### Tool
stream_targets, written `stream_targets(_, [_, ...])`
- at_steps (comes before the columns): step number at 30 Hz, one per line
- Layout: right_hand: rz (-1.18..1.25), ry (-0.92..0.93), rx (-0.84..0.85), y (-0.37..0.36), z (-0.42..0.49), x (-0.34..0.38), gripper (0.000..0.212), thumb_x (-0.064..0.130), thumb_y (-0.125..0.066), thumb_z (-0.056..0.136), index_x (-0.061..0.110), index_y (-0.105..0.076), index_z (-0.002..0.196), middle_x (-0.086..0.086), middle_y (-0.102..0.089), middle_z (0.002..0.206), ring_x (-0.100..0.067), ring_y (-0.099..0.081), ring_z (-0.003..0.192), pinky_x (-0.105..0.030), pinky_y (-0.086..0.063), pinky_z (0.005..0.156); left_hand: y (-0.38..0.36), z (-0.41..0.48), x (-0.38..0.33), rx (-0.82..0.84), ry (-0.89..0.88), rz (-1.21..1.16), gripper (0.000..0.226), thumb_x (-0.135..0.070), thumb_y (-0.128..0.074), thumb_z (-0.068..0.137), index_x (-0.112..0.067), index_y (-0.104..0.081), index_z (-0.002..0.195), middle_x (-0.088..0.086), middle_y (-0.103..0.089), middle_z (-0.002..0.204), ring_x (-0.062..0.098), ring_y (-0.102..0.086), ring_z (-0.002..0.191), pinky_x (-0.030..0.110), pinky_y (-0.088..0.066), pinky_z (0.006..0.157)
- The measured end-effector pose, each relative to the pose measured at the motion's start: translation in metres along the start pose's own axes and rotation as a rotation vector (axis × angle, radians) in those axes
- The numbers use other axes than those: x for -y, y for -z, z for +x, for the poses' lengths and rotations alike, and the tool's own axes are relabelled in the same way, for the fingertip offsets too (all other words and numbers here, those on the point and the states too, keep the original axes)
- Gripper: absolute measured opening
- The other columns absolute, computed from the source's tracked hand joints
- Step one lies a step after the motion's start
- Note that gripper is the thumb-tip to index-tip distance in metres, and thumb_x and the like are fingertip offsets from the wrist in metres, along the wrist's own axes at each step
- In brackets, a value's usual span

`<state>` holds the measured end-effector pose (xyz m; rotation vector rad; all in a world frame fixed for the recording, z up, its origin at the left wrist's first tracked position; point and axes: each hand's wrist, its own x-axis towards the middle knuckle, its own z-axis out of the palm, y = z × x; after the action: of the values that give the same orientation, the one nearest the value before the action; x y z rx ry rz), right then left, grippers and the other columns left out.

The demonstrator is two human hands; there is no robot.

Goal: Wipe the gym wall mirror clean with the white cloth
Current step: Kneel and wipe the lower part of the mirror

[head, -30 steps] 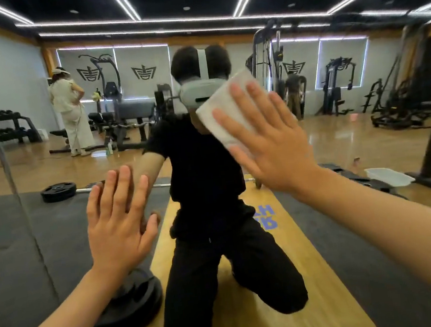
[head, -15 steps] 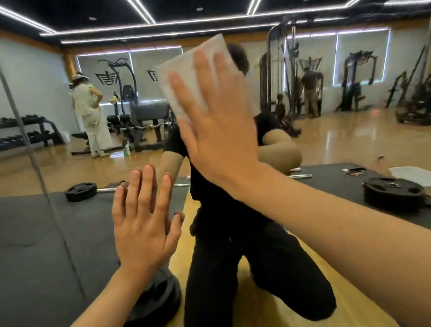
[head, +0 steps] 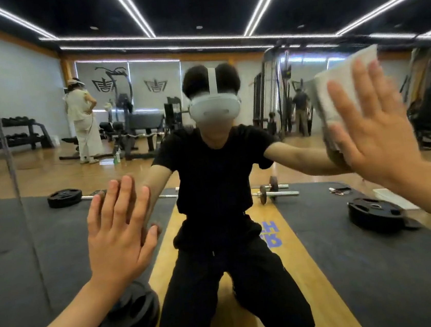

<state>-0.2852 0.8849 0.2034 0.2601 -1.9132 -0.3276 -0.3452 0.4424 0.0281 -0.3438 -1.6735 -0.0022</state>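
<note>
The right hand [head: 371,129] is seen flat, fingers straight and spread, pressing the white cloth [head: 334,88] against the mirror [head: 24,77] at its upper right. The left hand [head: 117,233] is laid open on the mirror, lower left, holding nothing. Blue floor lettering [head: 271,235] is reflected in the mirror reversed and is only partly legible.

White cloth [head: 338,71], black clothes [head: 217,168], white headset [head: 215,109], dark grey mats [head: 381,265], honey wood floor [head: 298,266] with blue lettering [head: 271,235], black ceiling [head: 191,7]
</note>
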Motion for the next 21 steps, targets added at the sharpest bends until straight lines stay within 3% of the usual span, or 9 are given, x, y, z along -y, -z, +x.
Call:
stream_targets(3, [0.043,-0.186,0.002,-0.002,-0.014,0.003,0.066,0.048,-0.019,0.11,0.022,-0.004,0.169,-0.02,0.006,0.175,-0.039,0.007,0.161,-0.055,0.003,0.13,-0.002,0.001,0.0,-0.01,0.001,0.006,0.064,-0.044,-0.029,0.108,-0.008,-0.039,0.159,0.017,-0.019,0.174,0.035,-0.017,0.162,0.054,-0.011,0.131])
stream_targets(7, [0.15,-0.347,-0.12,-0.003,0.034,0.073,0.065,0.044,-0.018,0.111,0.02,-0.001,0.169,-0.023,0.006,0.174,-0.045,0.006,0.16,-0.059,0.001,0.129,-0.002,0.001,-0.001,-0.007,-0.005,-0.015,0.064,-0.046,-0.028,0.108,-0.012,-0.033,0.162,0.011,-0.01,0.177,0.031,-0.011,0.163,0.052,-0.009,0.131])
stream_targets(11, [0.197,-0.21,-0.216,0.001,0.101,0.179,0.062,0.042,-0.022,0.112,0.02,-0.012,0.169,-0.022,-0.005,0.174,-0.045,-0.002,0.16,-0.059,-0.003,0.129,-0.001,0.003,0.0,0.007,0.006,-0.019,0.065,-0.046,-0.03,0.107,-0.014,-0.027,0.165,0.009,-0.005,0.178,0.029,-0.008,0.164,0.052,-0.009,0.132])
stream_targets(15, [0.216,0.061,-0.156,-0.011,0.106,0.281,0.061,0.044,-0.022,0.112,0.023,-0.014,0.169,-0.018,-0.007,0.175,-0.04,-0.002,0.161,-0.057,-0.003,0.129,0.0,0.001,0.003,0.007,-0.022,-0.019,0.073,-0.043,-0.041,0.102,-0.016,-0.021,0.167,0.009,-0.005,0.178,0.029,-0.008,0.164,0.053,-0.011,0.131])
stream_targets(18, [0.213,0.214,-0.13,-0.023,0.087,0.296,0.059,0.043,-0.025,0.113,0.023,-0.019,0.168,-0.017,-0.011,0.175,-0.038,-0.005,0.162,-0.056,-0.006,0.13,-0.001,0.0,0.007,-0.001,-0.034,-0.032,0.071,-0.043,-0.043,0.103,-0.015,-0.024,0.166,0.009,-0.006,0.178,0.028,-0.01,0.164,0.053,-0.014,0.13])
stream_targets(21, [0.174,0.335,-0.09,-0.028,0.061,0.268,0.059,0.042,-0.027,0.113,0.023,-0.02,0.168,-0.016,-0.012,0.175,-0.037,-0.006,0.162,-0.054,-0.007,0.13,0.0,0.0,0.009,-0.004,-0.035,-0.021,0.067,-0.045,-0.036,0.107,-0.012,-0.028,0.165,0.01,-0.009,0.177,0.029,-0.011,0.164,0.052,-0.013,0.131])
